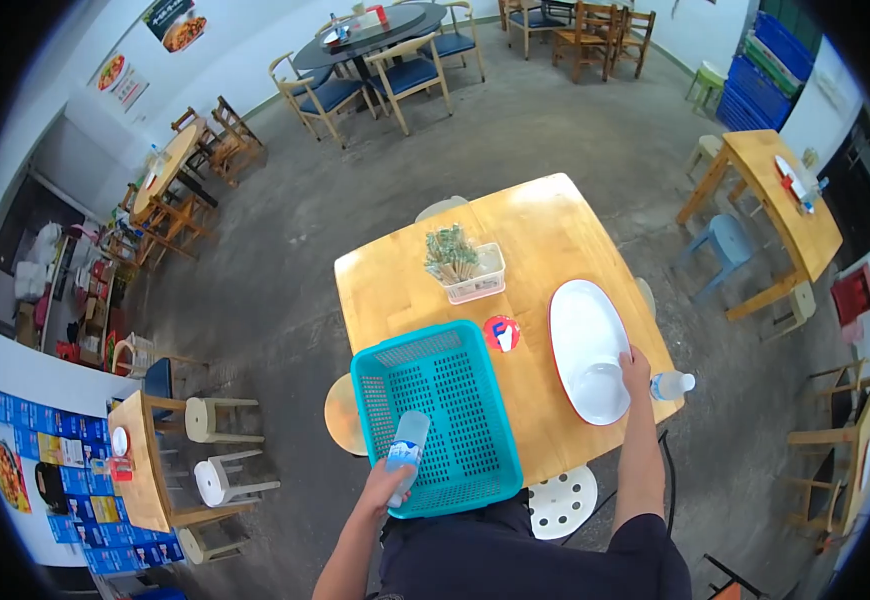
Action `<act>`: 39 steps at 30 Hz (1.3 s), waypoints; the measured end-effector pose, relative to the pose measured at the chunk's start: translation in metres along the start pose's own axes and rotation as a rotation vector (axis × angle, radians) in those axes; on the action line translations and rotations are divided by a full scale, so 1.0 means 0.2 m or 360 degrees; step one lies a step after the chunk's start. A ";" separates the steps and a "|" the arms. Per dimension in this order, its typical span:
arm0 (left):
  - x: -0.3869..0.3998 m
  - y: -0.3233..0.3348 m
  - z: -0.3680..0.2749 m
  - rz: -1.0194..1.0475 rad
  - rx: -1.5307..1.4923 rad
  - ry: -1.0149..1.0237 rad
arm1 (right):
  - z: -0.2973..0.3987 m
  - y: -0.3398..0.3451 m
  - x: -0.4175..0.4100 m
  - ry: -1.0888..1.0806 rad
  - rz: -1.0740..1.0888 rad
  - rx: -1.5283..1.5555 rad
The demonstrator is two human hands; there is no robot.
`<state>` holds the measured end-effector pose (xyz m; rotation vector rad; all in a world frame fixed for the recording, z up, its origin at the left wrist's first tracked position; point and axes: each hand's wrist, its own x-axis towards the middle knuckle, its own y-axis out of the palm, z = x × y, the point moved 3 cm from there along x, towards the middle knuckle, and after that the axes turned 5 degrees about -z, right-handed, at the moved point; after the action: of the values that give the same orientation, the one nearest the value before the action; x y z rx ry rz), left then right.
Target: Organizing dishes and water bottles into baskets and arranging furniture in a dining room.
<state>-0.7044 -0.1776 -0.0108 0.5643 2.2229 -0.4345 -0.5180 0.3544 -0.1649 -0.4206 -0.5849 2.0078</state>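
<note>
My left hand (pixel 388 484) grips a clear plastic bottle (pixel 409 439) with a blue-and-white label. The bottle slants over the near left corner of a turquoise perforated plastic basket (pixel 511 442), which sits at the table's near left edge. At the right side of the wooden table (pixel 532 225), my right hand (pixel 635 369) holds the right rim of a white oval tray (pixel 585 322) with a red edge. A round shallow bowl (pixel 598 390) rests in the tray's near end, close to my fingers. Just right of that hand lies another plastic bottle (pixel 671 385).
A white plastic holder (pixel 489 283) with bundled, wrapped chopsticks (pixel 451 251) stands behind the basket. A red round sticker or coaster (pixel 502 333) lies beside it. Stools surround the table, including a white perforated one (pixel 564 501). A dark cable (pixel 670 480) hangs near my right arm.
</note>
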 end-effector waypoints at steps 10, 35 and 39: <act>-0.01 0.00 0.01 0.0008 -0.0012 -0.0016 | 0.15 0.01 -0.06 -0.0206 -0.0433 -0.0605; -0.05 0.02 0.01 0.0019 0.0099 -0.0069 | 0.35 0.28 -0.17 -0.0359 -0.0391 -0.0691; -0.09 0.02 -0.10 -0.0025 0.0259 0.0035 | 0.86 0.37 -0.51 -0.0910 -0.0100 -0.0106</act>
<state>-0.7041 -0.1696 0.0152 0.6397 2.2271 -0.6246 -0.6114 0.1938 -0.0603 0.1465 -1.0015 2.0489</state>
